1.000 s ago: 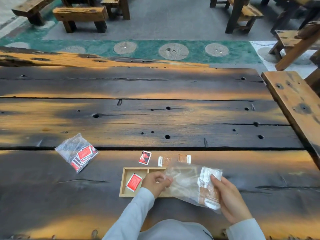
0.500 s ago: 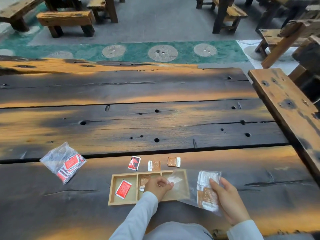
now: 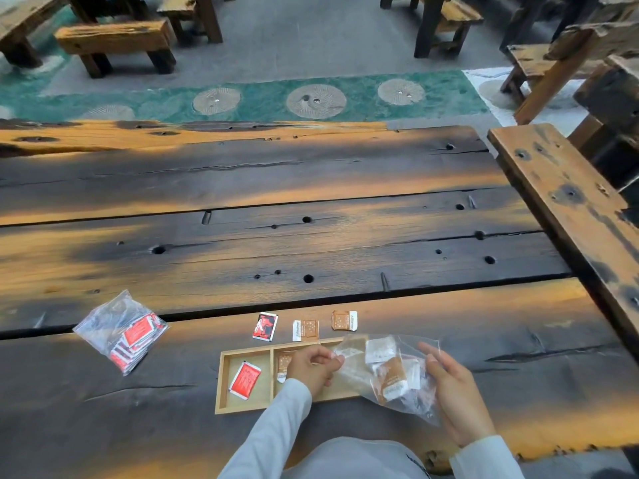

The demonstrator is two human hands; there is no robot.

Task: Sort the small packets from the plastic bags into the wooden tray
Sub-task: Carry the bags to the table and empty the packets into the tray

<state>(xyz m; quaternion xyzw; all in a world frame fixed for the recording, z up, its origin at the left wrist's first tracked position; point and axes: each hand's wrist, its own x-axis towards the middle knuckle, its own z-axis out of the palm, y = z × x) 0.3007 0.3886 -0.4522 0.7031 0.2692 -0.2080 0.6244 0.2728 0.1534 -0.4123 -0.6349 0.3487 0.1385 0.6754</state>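
I see left hand (image 3: 313, 366) pinching the edge of clear bag (image 3: 390, 371) of brown packets, right hand (image 3: 453, 392) holding it at its 3 o'clock, over wooden tray (image 3: 221, 385). Red packet (image 3: 244, 380) in left compartment, brown packet (image 3: 284, 364) in middle. Row of loose packets (image 3: 305, 330) at tray's 12; red-packet bag (image 3: 121, 330) at 10.

Plank table (image 3: 311, 236): heavy weathered boards, dark charred-looking finish with orange patches, scattered round holes, open gaps between planks, a few cracks. Separate worn plank (image 3: 567, 202) runs along the table's right end, same dark spots. Beyond the far edge: grey floor (image 3: 311, 39) with a green inlaid strip (image 3: 262, 98) holding round grooved stone discs (image 3: 316, 101) in a row. Low chunky wooden bench (image 3: 114, 38) at top left on the grey floor. More rough wooden benches at top centre (image 3: 449, 15) and top right (image 3: 529, 60), partly cut off by the frame.
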